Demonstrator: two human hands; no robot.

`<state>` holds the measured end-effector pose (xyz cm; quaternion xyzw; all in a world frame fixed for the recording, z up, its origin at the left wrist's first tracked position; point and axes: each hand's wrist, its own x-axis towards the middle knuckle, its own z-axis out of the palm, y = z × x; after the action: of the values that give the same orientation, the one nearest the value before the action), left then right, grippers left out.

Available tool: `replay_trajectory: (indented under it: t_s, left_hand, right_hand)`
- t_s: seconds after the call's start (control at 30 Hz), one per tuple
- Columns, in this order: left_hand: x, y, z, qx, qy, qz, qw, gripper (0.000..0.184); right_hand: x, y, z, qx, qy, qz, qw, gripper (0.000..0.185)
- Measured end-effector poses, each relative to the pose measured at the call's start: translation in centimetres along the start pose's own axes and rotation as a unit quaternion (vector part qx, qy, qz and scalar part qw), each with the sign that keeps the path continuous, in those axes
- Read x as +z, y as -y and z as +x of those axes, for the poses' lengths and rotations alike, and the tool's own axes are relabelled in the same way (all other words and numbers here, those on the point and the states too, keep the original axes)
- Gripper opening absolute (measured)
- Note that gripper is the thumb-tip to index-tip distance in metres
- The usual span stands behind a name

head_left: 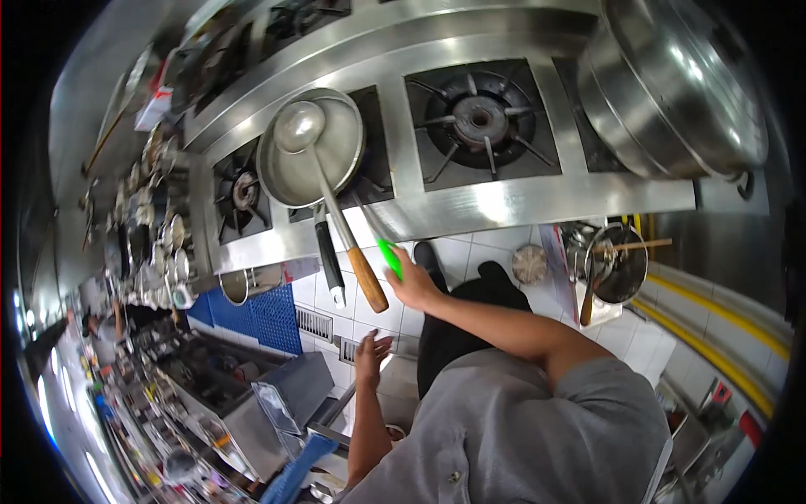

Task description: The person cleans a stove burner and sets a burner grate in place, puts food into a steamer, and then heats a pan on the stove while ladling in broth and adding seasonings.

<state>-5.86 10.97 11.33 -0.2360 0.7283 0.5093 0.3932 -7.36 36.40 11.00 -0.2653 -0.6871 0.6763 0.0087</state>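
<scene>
My right hand (411, 281) is closed around the green handle (389, 258) of a slim tool, whose thin metal part reaches toward the stove's front edge. Lower and to the left, my left hand (369, 359) is held in the air with its fingers apart and nothing in it. A steel pan (340, 134) rests over a burner, its black handle (328, 254) sticking out past the edge. Across the pan lies a ladle (300, 126), its bowl inside and its wooden handle (368, 281) hanging out beside my right hand.
A bare burner (480, 118) is right of the pan, with a large steel pot (672, 84) beyond it. A smaller pot (625, 273) with utensils stands lower right. Yellow pipes (714, 336) run along the right. Pans and ladles (168, 244) crowd the left.
</scene>
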Motion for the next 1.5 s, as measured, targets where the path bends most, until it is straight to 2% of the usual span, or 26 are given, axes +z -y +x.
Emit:
replay_trajectory:
  t_s: [0.07, 0.13, 0.2, 0.33, 0.37, 0.43, 0.47, 0.5, 0.53, 0.6, 0.67, 0.7, 0.73, 0.77, 0.8, 0.83, 0.87, 0.97, 1.1, 1.2, 1.27, 1.33, 1.4, 1.43, 1.47, 1.5]
  left_hand:
    - [5.5, -0.3, -3.6, 0.014, 0.090, -0.066, 0.994, 0.055]
    - [10.2, 0.7, -5.2, 0.006, 0.123, -0.180, 0.976, 0.056]
    - [13.3, 1.3, -6.6, 0.048, 0.128, -0.265, 0.954, 0.054]
    - [11.5, -0.1, -13.3, 0.154, -0.109, -0.238, 0.953, 0.043]
    - [9.2, -0.3, -15.2, 0.225, -0.153, -0.217, 0.937, 0.043]
    - [3.2, -0.5, -21.7, 0.311, -0.258, -0.139, 0.904, 0.047]
    - [0.0, -0.6, -27.1, 0.286, -0.336, -0.044, 0.896, 0.047]
    - [-2.7, 0.4, -32.0, 0.281, -0.455, 0.079, 0.841, 0.047]
    - [-4.5, 1.4, -36.9, 0.303, -0.565, 0.132, 0.756, 0.050]
    - [-6.7, 5.5, -45.5, 0.259, -0.688, 0.141, 0.663, 0.050]
    - [-6.5, 7.5, -54.6, 0.149, -0.772, 0.103, 0.610, 0.048]
    - [-6.6, 7.9, -58.0, 0.143, -0.825, 0.305, 0.453, 0.046]
    - [-6.4, 9.0, -61.3, 0.093, -0.827, 0.362, 0.420, 0.046]
    - [-5.8, 9.6, -63.8, -0.006, -0.825, 0.405, 0.394, 0.045]
    - [-4.9, 10.6, -65.6, -0.095, -0.810, 0.403, 0.415, 0.044]
    - [-4.1, 11.8, -66.9, -0.143, -0.796, 0.405, 0.427, 0.044]
    - [-3.0, 12.9, -67.9, -0.191, -0.779, 0.406, 0.439, 0.044]
    - [0.3, 15.9, -69.8, -0.182, -0.799, 0.379, 0.430, 0.045]
    - [4.5, 22.0, -74.0, -0.251, -0.802, 0.368, 0.397, 0.043]
    - [7.1, 24.7, -77.4, -0.291, -0.797, 0.270, 0.456, 0.042]
    - [7.4, 26.4, -78.5, -0.262, -0.820, 0.224, 0.457, 0.036]
    - [7.3, 29.5, -78.8, -0.229, -0.833, 0.235, 0.445, 0.034]
    - [7.2, 32.6, -80.0, -0.291, -0.818, 0.266, 0.418, 0.034]
    - [6.9, 34.3, -80.3, -0.322, -0.796, 0.341, 0.383, 0.034]
    - [6.6, 36.0, -80.8, -0.333, -0.794, 0.366, 0.354, 0.035]
    - [6.5, 37.0, -81.4, -0.288, -0.794, 0.412, 0.342, 0.035]
  right_hand:
    - [-1.5, -2.4, -6.0, -0.107, -0.004, -0.069, 0.992, 0.056]
    - [-3.7, -1.9, -11.1, -0.007, 0.136, -0.078, 0.988, 0.061]
    - [-3.8, -4.0, -13.9, -0.053, 0.260, -0.113, 0.958, 0.070]
    - [-3.7, 3.3, -14.0, -0.133, 0.453, -0.240, 0.848, 0.091]
    - [-3.7, 9.0, -14.6, -0.027, 0.519, -0.254, 0.816, 0.085]
    - [-4.1, 10.7, -13.0, -0.361, 0.429, -0.229, 0.796, 0.044]
    - [-4.3, 12.4, -12.0, -0.373, 0.335, -0.231, 0.834, 0.034]
    - [-4.1, 12.9, -10.2, -0.303, 0.277, -0.130, 0.903, 0.030]
    - [-4.1, 13.6, -7.9, -0.334, 0.171, -0.123, 0.919, 0.033]
    - [-6.3, 13.0, 0.2, -0.437, -0.020, -0.390, 0.810, 0.051]
    - [-7.0, 12.3, 3.6, -0.331, -0.068, -0.404, 0.850, 0.064]
    - [-8.0, 8.7, 8.2, -0.365, -0.110, -0.419, 0.824, 0.068]
    - [-7.8, 5.8, 11.6, -0.396, -0.152, -0.433, 0.795, 0.073]
    - [-6.6, 8.0, 9.3, -0.226, -0.096, -0.424, 0.872, 0.072]
    - [-5.2, 10.7, 5.6, -0.042, -0.037, -0.404, 0.913, 0.072]
    - [-4.8, 8.5, 7.2, -0.065, -0.062, -0.301, 0.949, 0.060]
    - [-4.7, 8.7, 7.3, -0.028, 0.015, -0.225, 0.974, 0.053]
    - [-4.0, 10.1, 6.8, 0.047, 0.105, -0.161, 0.980, 0.044]
    - [-3.9, 9.9, 8.3, -0.009, 0.166, -0.144, 0.976, 0.038]
    - [-3.8, 10.7, 7.8, -0.052, 0.205, -0.107, 0.971, 0.037]
    - [-2.4, 8.8, 8.3, 0.013, 0.084, 0.020, 0.996, 0.038]
    - [-3.6, 11.5, 7.2, 0.144, 0.181, 0.075, 0.970, 0.034]
    - [-5.8, 10.4, 10.4, 0.129, 0.357, 0.166, 0.910, 0.035]
    - [-5.0, 12.8, 6.2, 0.161, 0.282, 0.219, 0.920, 0.033]
    - [-6.0, 10.8, 10.8, 0.153, 0.321, 0.292, 0.888, 0.029]
    - [-6.1, 14.2, 7.6, 0.242, 0.274, 0.314, 0.876, 0.026]
